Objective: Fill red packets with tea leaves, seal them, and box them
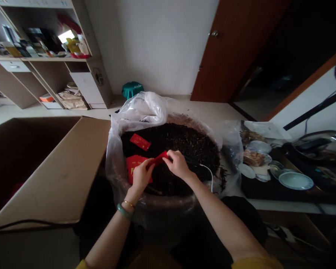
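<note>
My left hand (140,175) and my right hand (178,164) pinch opposite ends of a small red packet (159,159), held above a plastic-lined tub of dark loose leaves (184,138) that look like tea. Under and beside my left hand lies a larger red bag (134,161) with gold print, partly covered by the hand. Another red packet (140,142) rests flat on the leaves beyond it. On the leaves near my right wrist, a white cable (212,175) curves toward the tub's edge.
Clear plastic lining (145,108) bunches over the tub's far rim. An open cardboard box (58,168) stands at left. To the right, a low table holds a pale bowl (296,180), a small cup (246,171) and other dishes. Shelves (84,86) and a brown door (210,71) are behind.
</note>
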